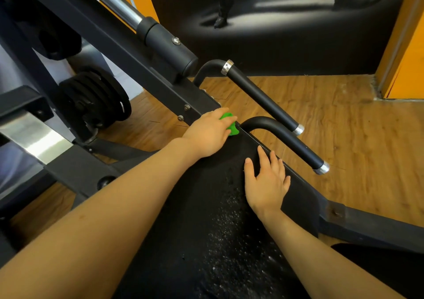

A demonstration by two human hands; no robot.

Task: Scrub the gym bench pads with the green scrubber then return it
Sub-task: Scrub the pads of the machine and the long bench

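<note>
Green scrubber [230, 124] sat at the pad's [206, 207] twelve o'clock end, gripped under the left hand [207, 133]; the right hand [266, 181] lay spread flat on the pad toward three o'clock.

green scrubber [231, 124] mostly hidden under left hand [210, 133], pad [202, 241] cropped below

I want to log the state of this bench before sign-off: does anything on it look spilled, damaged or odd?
Yes: white specks and wet-looking droplets are scattered down the middle of the black bench pad, near the right hand. They may be cleaning spray or foam. No tear or other damage shows. The left hand holds the green scrubber at the pad's far end.
</note>
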